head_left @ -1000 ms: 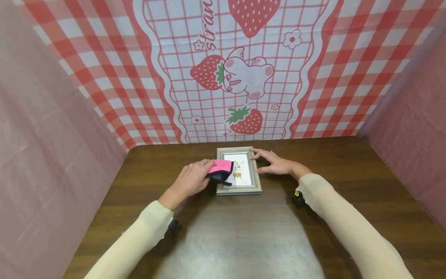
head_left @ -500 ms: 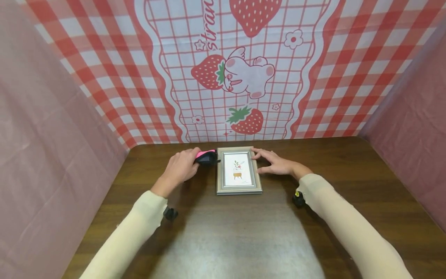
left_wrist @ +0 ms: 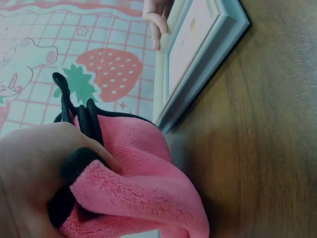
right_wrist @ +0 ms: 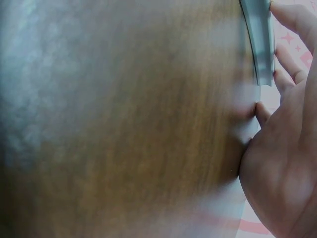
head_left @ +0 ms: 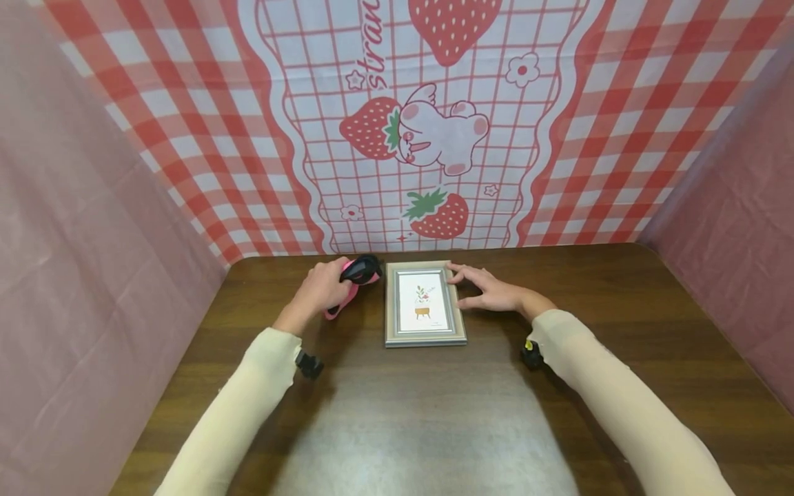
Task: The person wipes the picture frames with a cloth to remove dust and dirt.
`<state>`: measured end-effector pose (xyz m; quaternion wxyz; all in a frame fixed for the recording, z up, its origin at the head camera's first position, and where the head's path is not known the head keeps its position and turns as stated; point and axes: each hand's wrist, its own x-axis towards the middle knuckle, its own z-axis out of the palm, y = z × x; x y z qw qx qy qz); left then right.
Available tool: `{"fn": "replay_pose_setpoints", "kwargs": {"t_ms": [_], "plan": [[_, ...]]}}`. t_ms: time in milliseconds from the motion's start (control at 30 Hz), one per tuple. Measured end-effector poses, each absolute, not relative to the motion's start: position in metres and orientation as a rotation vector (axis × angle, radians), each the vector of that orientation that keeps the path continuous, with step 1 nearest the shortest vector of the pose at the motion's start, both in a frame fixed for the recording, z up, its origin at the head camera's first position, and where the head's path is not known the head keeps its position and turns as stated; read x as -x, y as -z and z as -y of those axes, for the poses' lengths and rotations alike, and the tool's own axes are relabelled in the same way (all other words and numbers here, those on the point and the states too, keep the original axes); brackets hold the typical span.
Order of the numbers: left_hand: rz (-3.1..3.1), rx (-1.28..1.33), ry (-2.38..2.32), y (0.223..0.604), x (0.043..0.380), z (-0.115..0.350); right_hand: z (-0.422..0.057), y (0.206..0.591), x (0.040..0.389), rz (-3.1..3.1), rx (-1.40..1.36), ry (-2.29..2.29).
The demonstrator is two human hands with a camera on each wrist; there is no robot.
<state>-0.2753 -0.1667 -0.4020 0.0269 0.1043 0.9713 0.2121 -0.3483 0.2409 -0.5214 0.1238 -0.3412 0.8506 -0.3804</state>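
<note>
My left hand grips a pink plush cleaning cloth with black edging and a black loop. In the head view the bunched cloth hangs just left of a picture frame, its dark side partly turned up. The picture frame lies flat on the table, silver-beige, around a white print of a potted plant. At its right edge rests my right hand, fingertips near the upper right corner and thumb lower down the side. The right wrist view has the frame's edge against those fingers.
The brown wooden table reaches back to a red-checked strawberry cloth. Pink fabric walls stand at both sides. A small black device sits at each wrist.
My left hand has moved left with the cloth, off the picture frame to its left side, and the cloth has turned in its grip. The right hand and the frame stay in place.
</note>
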Motion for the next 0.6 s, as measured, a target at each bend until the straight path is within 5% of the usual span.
{"fn": "replay_pose_setpoints", "kwargs": {"t_ms": [100, 333, 600], "plan": [[-2.967, -0.3, -0.686, 0.413, 0.291, 0.168, -0.241, 0.524, 0.35, -2.481, 0.991, 1.106], [-2.991, -0.298, -0.785, 0.501, 0.37, 0.186, -0.241, 0.528, 0.352, -2.477, 0.945, 1.12], [-2.919, -0.202, -0.933, 0.515, 0.382, 0.17, -0.236, 0.507, 0.334, -2.495, 0.998, 1.103]]}}
